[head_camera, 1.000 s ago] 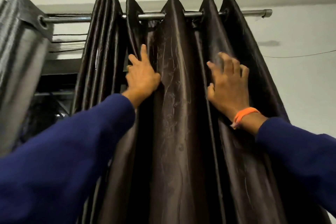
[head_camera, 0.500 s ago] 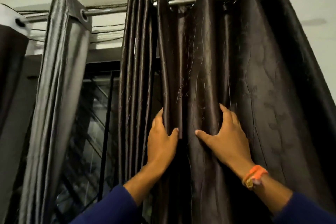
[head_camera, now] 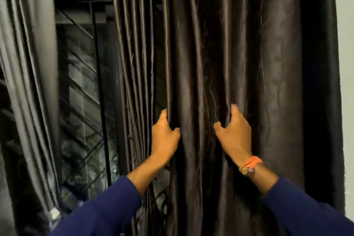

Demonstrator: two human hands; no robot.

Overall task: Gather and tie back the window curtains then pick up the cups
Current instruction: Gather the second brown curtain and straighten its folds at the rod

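A dark brown satin curtain point(head_camera: 239, 48) hangs in deep folds across the middle and right of the view. My left hand point(head_camera: 165, 137) grips a fold on its left side, thumb in front and fingers hidden behind the cloth. My right hand point(head_camera: 234, 136), with an orange band at the wrist, holds the neighbouring fold, fingers tucked into the crease. The two hands are about a hand's width apart at the same height. A second, greyer curtain point(head_camera: 28, 63) hangs at the far left. No cups are in view.
Between the two curtains a dark window point(head_camera: 84, 90) with a slanted metal grille shows. A white wall point(head_camera: 346, 63) borders the brown curtain on the right. The curtain rod is out of view above.
Both hands have slid down the brown curtain from near the rod and come closer together. The view has dropped, so the rod has left the frame.
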